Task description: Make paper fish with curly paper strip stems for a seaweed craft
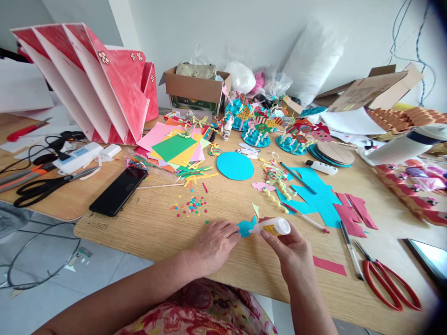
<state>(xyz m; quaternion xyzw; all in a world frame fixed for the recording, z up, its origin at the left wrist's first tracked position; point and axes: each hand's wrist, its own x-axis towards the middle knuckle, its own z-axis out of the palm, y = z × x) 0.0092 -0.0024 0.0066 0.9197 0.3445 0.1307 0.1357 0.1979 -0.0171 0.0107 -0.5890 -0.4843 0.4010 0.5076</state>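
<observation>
The right hand (293, 249) holds a glue bottle (276, 227) against an already cut blue shape (246, 228) touching the left hand (216, 244), its pinch hidden, with dots (193, 204) beyond lying loose.

Head camera is looking forward and down across wooden table (139, 237); left hand (217, 243) and right hand (292, 247) are showing near, lower centre; pale wall (209, 28) is standing farther off.
</observation>
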